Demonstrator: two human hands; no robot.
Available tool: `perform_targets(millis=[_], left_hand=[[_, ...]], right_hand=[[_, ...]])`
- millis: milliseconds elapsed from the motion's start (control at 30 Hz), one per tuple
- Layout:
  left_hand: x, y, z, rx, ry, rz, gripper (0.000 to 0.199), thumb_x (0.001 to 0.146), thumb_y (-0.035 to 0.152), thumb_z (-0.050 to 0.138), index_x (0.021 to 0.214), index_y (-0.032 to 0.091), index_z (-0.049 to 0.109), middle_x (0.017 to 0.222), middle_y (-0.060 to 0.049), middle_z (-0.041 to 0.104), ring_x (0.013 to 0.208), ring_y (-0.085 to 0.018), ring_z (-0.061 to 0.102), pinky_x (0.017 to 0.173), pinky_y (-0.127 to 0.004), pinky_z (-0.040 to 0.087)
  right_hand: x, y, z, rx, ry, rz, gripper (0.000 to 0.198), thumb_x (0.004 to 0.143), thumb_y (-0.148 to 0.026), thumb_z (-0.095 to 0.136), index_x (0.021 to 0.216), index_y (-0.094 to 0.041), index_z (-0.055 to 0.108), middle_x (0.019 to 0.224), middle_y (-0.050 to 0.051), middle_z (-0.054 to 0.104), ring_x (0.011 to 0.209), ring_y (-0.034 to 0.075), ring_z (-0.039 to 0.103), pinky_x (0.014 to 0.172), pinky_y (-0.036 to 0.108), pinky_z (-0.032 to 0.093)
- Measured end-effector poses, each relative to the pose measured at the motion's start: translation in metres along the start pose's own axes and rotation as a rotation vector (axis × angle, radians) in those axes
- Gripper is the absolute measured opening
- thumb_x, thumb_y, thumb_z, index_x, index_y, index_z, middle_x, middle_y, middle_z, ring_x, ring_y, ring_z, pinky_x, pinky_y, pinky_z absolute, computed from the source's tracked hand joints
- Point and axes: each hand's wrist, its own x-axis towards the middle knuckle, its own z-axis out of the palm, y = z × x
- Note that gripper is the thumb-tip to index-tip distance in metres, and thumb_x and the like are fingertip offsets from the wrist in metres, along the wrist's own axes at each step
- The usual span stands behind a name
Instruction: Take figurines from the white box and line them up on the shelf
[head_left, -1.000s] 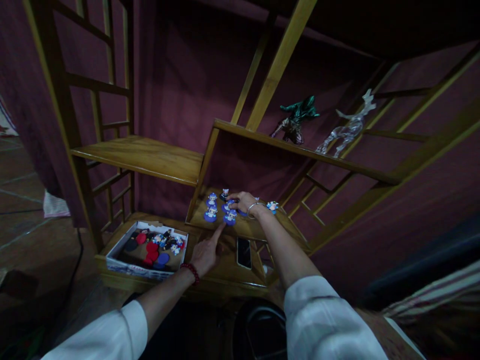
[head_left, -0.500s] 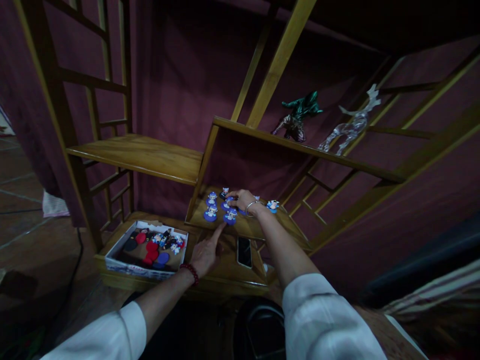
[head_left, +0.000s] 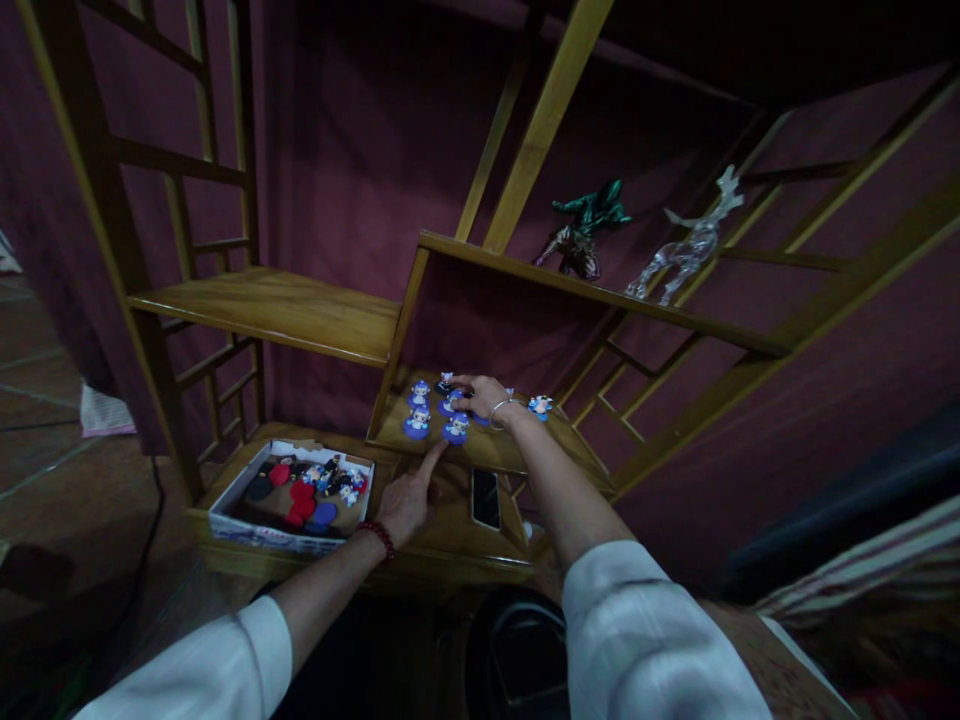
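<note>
My left hand [head_left: 405, 508] reaches up from below with its index finger stretched out, the tip at the purple base of a small front figurine [head_left: 455, 428]. Its other fingers are curled, holding nothing I can see. Over the same shelf, my right hand [head_left: 484, 395] has its fingers extended among the figurines. Its index fingertip is by a figurine on a black base [head_left: 446, 380], and its lower fingers are beside a purple figurine [head_left: 450, 403], partly covering it. More purple figurines [head_left: 417, 420] stand to the left. A blue-based figurine [head_left: 539, 405] is right of my wrist.
An open box [head_left: 262, 540] with loose figurines and red, black and purple discs sits at lower left. A phone [head_left: 486, 498] lies below the shelf. Above, a board [head_left: 510, 265] carries a green figure [head_left: 589, 225] and a clear deer [head_left: 690, 250]. A side shelf [head_left: 277, 310] juts out left.
The whole view has shifted slightly, with the scene moving a little left. Both hands keep nearly the same places at the figurines, and the figurines stay in the same arrangement.
</note>
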Motion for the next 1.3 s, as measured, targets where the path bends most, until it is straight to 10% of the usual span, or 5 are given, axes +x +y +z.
perform_targets(millis=[733, 1300], left_hand=[[-0.021, 0.001, 0.004, 0.015, 0.023, -0.006, 0.076, 0.074, 0.015, 0.042, 0.137, 0.024, 0.001, 0.087, -0.003, 0.065, 0.077, -0.016, 0.06, 0.066, -0.023, 0.039], [-0.033, -0.027, 0.007, -0.015, 0.091, -0.039, 0.052, 0.077, 0.018, 0.042, 0.127, 0.016, 0.029, 0.101, -0.009, 0.062, 0.091, -0.019, 0.058, 0.077, -0.028, 0.045]], right_hand=[[-0.095, -0.014, 0.027, 0.326, 0.708, 0.022, 0.026, 0.077, -0.032, 0.047, 0.091, -0.018, 0.064, 0.082, 0.003, 0.068, 0.071, 0.014, 0.062, 0.07, 0.026, 0.048], [-0.131, -0.087, 0.142, 0.46, 0.654, -0.036, 0.027, 0.08, -0.033, 0.041, 0.086, -0.018, 0.062, 0.084, 0.005, 0.066, 0.076, 0.015, 0.06, 0.072, 0.025, 0.047]])
